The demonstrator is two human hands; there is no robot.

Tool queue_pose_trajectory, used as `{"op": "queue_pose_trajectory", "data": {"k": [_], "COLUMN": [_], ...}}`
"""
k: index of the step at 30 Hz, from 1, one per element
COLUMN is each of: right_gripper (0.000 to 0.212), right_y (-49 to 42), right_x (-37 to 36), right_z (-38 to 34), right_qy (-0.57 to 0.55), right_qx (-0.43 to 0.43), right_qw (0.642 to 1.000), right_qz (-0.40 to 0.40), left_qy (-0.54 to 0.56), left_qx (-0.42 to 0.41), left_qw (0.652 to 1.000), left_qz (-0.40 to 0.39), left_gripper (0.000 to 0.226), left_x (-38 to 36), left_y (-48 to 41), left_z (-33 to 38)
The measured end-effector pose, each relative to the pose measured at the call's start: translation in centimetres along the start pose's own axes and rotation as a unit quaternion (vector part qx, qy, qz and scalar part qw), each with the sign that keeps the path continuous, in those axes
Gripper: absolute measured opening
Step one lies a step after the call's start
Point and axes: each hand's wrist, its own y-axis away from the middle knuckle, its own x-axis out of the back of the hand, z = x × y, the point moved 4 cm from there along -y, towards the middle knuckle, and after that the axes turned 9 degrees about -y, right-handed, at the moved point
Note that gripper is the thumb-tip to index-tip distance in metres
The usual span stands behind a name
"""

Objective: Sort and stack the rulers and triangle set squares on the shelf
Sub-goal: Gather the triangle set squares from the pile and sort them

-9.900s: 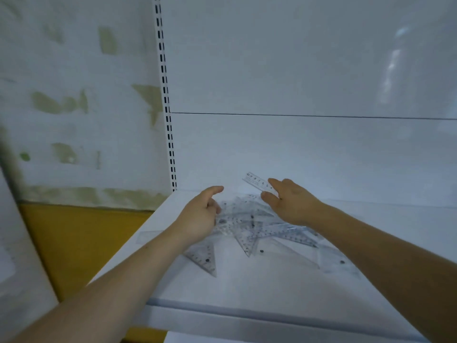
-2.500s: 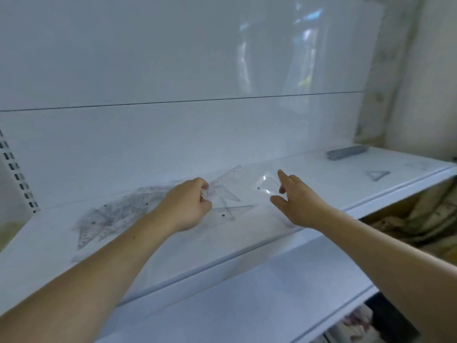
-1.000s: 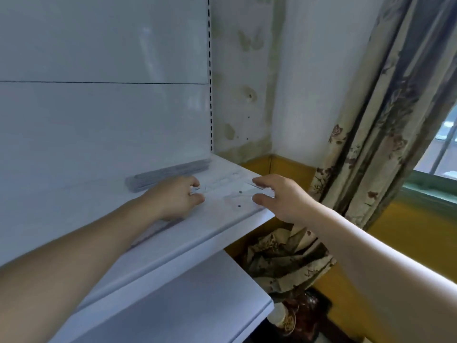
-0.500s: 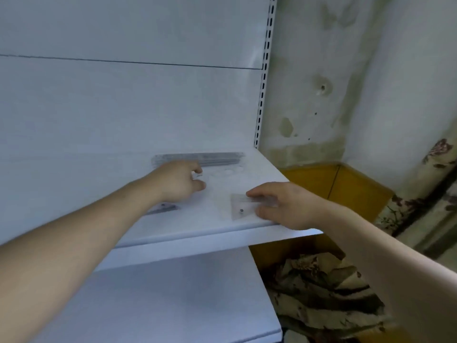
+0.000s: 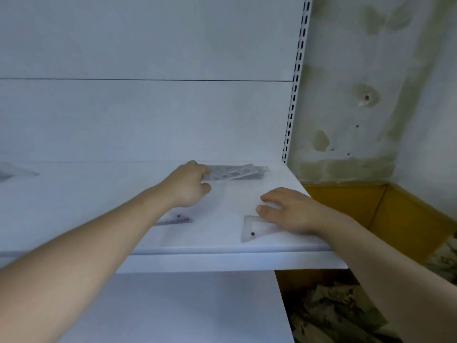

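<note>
A stack of clear rulers [image 5: 243, 171] lies at the back right of the white shelf [image 5: 222, 253]. My left hand [image 5: 189, 185] pinches a clear ruler at the stack's left end, laid over the stack. A clear triangle set square [image 5: 254, 229] with a black dot lies near the shelf's front edge; my right hand [image 5: 289, 210] rests on its right part with fingers bent. Another clear set square [image 5: 176, 219] lies under my left forearm, partly hidden.
The shelf's right end is close to my right hand, with a slotted upright [image 5: 294, 95] and a stained wall [image 5: 371, 95] beyond. A lower shelf [image 5: 185, 308] juts out below. More clear pieces [image 5: 14, 170] lie at the far left. Patterned cloth [image 5: 333, 315] lies lower right.
My left hand moved back to the ruler stack and laid its ruler there. My right hand set the set square flat near the front edge. The view shifted slightly left.
</note>
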Motion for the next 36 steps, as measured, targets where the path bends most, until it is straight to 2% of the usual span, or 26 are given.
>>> {"op": "queue_pose_trajectory", "data": {"k": [3, 10, 17, 21, 25, 32, 36], "right_gripper": [0.063, 0.061, 0.060, 0.058, 0.058, 0.064, 0.071], "right_y": [-0.7, -0.5, -0.7, -0.7, -0.7, -1.5, -4.1], "right_x": [-0.5, -0.6, -0.6, -0.6, -0.6, 0.1, 0.0], "right_z": [0.5, 0.7, 0.7, 0.7, 0.6, -0.7, -4.7], "right_qy": [0.033, 0.025, 0.031, 0.033, 0.041, 0.077, 0.115], "right_qx": [-0.002, -0.008, -0.009, -0.005, 0.002, -0.002, 0.038], "right_qw": [0.999, 1.000, 0.999, 0.999, 0.999, 0.997, 0.992], "right_qz": [0.002, 0.016, 0.015, 0.018, 0.017, -0.027, -0.022], "left_qy": [0.010, -0.011, -0.005, 0.027, 0.031, 0.023, 0.020], "left_qx": [-0.005, -0.032, -0.068, -0.055, -0.030, -0.010, 0.029], "left_qw": [1.000, 0.999, 0.997, 0.997, 0.997, 0.998, 0.998], "left_qz": [-0.007, -0.027, -0.038, -0.051, -0.067, -0.053, -0.053], "left_gripper": [0.048, 0.044, 0.026, 0.032, 0.054, 0.057, 0.057], "left_x": [0.2, -0.8, -2.6, -2.7, -2.4, -1.1, -0.3], "left_y": [-2.1, -7.2, -9.6, -9.9, -8.8, -2.2, 2.2], "left_z": [-0.1, 0.6, 0.3, -0.1, 0.0, -1.0, -3.8]}}
